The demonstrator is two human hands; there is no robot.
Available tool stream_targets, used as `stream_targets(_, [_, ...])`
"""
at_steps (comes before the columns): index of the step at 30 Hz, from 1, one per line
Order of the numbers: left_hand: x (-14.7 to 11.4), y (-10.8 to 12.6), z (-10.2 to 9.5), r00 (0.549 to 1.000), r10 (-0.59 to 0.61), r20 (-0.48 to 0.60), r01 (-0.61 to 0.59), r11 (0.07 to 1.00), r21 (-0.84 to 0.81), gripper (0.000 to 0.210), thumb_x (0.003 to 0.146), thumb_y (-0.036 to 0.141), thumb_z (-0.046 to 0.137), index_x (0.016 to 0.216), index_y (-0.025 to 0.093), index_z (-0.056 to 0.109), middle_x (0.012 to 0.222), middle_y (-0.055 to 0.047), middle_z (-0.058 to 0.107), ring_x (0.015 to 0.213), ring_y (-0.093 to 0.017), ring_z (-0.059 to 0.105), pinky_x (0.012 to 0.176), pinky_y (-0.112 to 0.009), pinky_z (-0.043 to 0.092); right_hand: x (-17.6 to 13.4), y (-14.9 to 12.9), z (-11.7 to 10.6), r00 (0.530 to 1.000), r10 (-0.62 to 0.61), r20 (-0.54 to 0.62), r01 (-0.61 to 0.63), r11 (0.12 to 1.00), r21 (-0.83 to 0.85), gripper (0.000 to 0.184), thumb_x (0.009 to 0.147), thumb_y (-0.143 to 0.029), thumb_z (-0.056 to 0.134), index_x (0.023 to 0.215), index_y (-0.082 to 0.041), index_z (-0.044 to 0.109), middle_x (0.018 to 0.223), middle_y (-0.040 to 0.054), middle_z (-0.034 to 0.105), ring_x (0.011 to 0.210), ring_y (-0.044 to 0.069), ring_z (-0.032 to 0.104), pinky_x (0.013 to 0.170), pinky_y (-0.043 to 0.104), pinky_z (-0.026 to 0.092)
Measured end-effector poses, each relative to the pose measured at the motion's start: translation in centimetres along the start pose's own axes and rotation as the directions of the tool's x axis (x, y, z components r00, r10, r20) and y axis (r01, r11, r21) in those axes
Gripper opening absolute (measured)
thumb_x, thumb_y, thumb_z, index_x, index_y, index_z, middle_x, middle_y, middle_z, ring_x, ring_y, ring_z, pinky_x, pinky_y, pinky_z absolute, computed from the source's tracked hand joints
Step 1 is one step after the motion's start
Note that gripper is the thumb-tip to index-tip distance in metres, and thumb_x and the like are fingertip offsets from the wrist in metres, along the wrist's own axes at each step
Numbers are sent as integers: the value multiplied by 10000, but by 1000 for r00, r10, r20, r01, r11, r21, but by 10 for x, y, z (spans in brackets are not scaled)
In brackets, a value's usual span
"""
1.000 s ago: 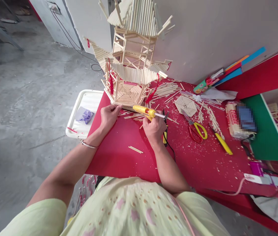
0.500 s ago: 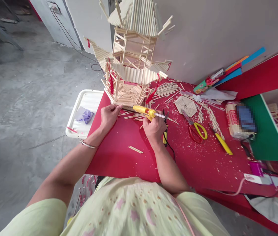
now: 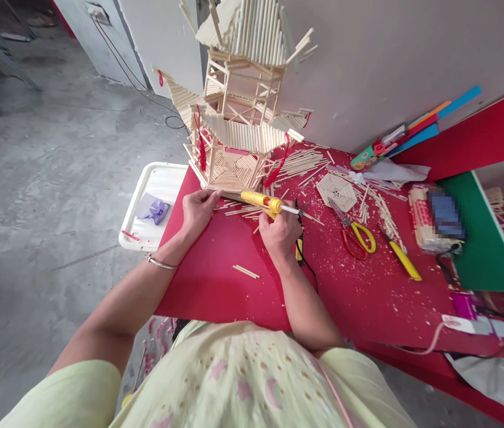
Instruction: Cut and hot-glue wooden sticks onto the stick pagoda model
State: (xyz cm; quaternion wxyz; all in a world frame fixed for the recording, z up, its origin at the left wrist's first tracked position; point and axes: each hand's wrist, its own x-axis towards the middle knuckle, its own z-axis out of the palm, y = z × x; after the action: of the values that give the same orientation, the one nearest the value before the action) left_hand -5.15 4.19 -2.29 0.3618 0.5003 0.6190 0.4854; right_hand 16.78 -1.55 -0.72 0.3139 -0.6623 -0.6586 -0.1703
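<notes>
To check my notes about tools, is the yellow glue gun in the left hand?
No, the right hand grips the yellow glue gun, while the left hand is at the stick model's base.

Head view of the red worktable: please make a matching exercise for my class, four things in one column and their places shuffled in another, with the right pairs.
1. yellow glue gun
2. crumpled purple-and-white packet
3. bare left hand
4. scissors with one red and one yellow handle

A. on the white plastic tray
B. left of the slim yellow-handled tool
C. held in the right hand
D. fingertips at the base of the pale wooden-stick pagoda

Pairs: 1-C, 2-A, 3-D, 4-B
</notes>
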Motion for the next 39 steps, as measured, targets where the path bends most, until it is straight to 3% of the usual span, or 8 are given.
stream_targets(7, [0,1,0,1000,-12,1,12,1000,11,453,844,574,724,651,165,709,530,-7,600,488,-112,458,465,-236,330,0,0,0,998,28,48,-27,1000,-10,266,959,-237,606,1175,-122,710,1125,168,734,929,234,712,777,306,549])
stream_targets(39, [0,0,0,1000,-19,12,19,1000,-19,409,833,552,742,728,157,756,569,-16,644,477,-113,469,467,-238,352,0,-1,0,998,20,55,-21,1000,17,258,960,-219,596,1184,-143,697,1113,153,733,943,240,714,767,318,550])
